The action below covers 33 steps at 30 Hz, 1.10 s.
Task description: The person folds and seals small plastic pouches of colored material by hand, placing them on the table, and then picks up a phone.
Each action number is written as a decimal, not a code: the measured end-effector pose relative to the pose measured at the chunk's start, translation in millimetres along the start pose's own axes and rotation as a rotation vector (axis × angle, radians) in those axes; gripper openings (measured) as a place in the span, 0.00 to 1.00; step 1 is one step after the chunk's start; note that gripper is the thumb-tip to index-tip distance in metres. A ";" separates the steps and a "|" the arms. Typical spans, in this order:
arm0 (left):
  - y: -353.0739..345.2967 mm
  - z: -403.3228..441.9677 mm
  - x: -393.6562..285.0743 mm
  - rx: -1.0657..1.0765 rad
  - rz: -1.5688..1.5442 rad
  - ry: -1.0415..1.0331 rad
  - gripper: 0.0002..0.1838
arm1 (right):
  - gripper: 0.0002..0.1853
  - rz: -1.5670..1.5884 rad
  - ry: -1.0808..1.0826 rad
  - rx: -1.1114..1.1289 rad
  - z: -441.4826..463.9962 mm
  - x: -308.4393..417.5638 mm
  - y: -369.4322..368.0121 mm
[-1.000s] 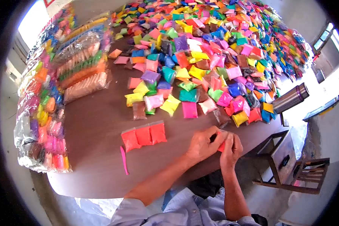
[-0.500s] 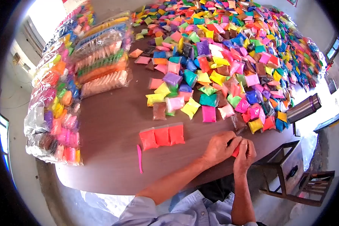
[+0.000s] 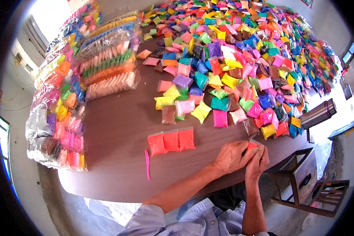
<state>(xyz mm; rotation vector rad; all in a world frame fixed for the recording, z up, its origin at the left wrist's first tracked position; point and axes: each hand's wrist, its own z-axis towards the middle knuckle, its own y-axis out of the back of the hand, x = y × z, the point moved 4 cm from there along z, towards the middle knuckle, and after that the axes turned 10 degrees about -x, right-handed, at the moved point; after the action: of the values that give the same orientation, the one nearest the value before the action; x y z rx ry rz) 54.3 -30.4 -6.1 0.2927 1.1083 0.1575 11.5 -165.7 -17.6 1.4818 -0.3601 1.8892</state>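
Over the table's near right edge, my left hand (image 3: 231, 158) and my right hand (image 3: 258, 162) meet, fingers closed on a small clear packet with red filling (image 3: 252, 146). Only its upper part shows; the fingers cover the rest. Left of my hands, red packets (image 3: 171, 141) lie side by side in a short row. A pink plastic knife-shaped tool (image 3: 147, 165) rests beside them, its thin end toward me. Just beyond my hands sits a brown packet (image 3: 251, 128), at the edge of a big heap of coloured packets (image 3: 228, 67).
Long clear bags of sorted packets (image 3: 110, 85) and a further row of bagged packets (image 3: 59, 110) line the table's (image 3: 114, 141) left side. A metal flask (image 3: 318, 114) lies on its side by the heap at right. A wooden chair (image 3: 303, 181) stands beyond the right edge.
My hands have turned slightly and more of the red packet shows above the fingers. The view has shifted a little; the things on the table lie as before.
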 end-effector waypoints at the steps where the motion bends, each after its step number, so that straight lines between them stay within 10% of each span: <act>1: -0.8 -1.2 1.4 0.001 -0.001 0.001 0.16 | 0.18 -0.002 -0.001 -0.001 -0.4 -0.6 -2.1; 33: 3.2 -0.6 -10.6 0.081 0.020 -0.029 0.22 | 0.23 0.021 -0.075 -0.111 2.2 4.8 4.7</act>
<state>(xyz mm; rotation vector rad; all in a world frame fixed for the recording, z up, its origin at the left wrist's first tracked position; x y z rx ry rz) 49.2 -30.1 3.7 0.3776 1.0851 0.1259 9.4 -168.8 -11.4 1.4827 -0.5094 1.8029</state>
